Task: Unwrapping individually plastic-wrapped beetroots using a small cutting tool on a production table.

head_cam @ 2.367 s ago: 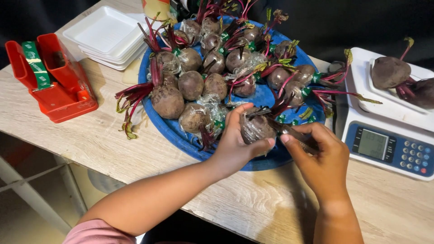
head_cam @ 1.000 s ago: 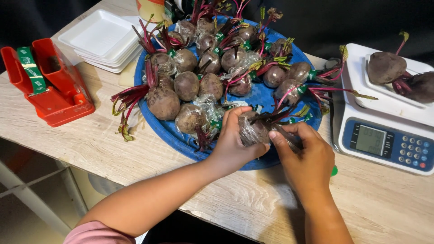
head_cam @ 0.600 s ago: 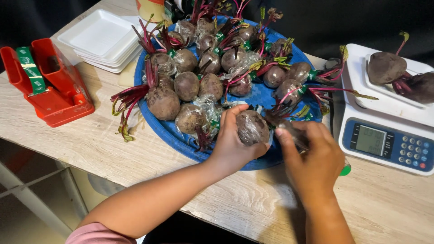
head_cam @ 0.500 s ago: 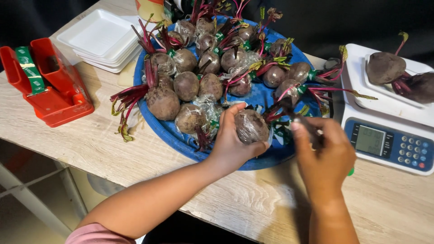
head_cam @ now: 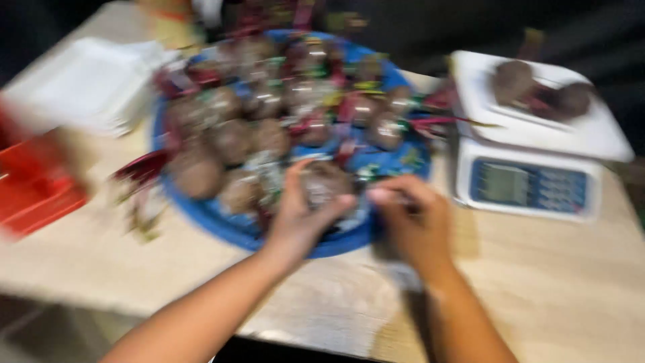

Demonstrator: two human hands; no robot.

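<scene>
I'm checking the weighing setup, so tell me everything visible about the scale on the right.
The scale is a white boxy unit, seemingly plastic, standing level on the pale wooden table just right of the blue tray. Its sloped front carries a blue panel with a greyish display and a keypad, blurred. A flat white platform on top holds two or three dark round beetroots with reddish stems. Neither hand touches it.

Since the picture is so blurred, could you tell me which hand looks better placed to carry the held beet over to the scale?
Probably the left hand: it already cups the beet over the blue tray. The right hand lies nearer the scale but seems closed on something too blurred to tell.
</scene>
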